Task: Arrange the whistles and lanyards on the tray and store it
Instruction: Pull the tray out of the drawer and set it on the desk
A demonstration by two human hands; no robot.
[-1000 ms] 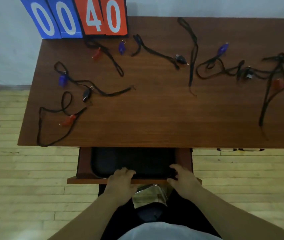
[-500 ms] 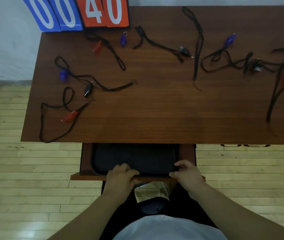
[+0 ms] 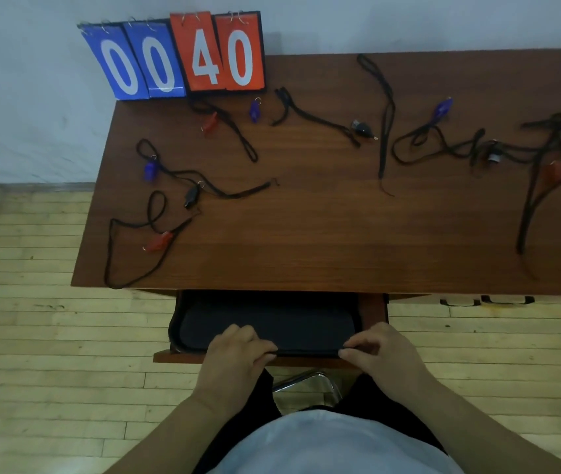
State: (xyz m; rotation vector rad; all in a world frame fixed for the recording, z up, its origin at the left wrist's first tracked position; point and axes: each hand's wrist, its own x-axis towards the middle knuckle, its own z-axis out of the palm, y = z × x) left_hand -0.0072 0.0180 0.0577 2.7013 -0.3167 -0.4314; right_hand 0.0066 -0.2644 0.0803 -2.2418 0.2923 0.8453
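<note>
We judge the job barely begun — our left hand [image 3: 238,352] and right hand [image 3: 383,354] curl their fingers [image 3: 261,347] round the near rim of the tray [image 3: 272,325] in the open drawer [image 3: 373,311] — while whistles [image 3: 159,241] and lanyards [image 3: 387,111] lie scattered on the tabletop [image 3: 306,234].

Flip scoreboard [image 3: 173,56] stands at the far left corner of the table [image 3: 306,234], well beyond and to the left of where the left hand [image 3: 234,357] and right hand [image 3: 385,357] pinch the near rim of the black tray [image 3: 272,323]. It has four cards with white numerals. The blue pair [image 3: 135,63], farthest left of the grip, reads 0, 0. The orange-red pair [image 3: 224,56], more nearly straight beyond the left hand, reads 4, 0.
</note>
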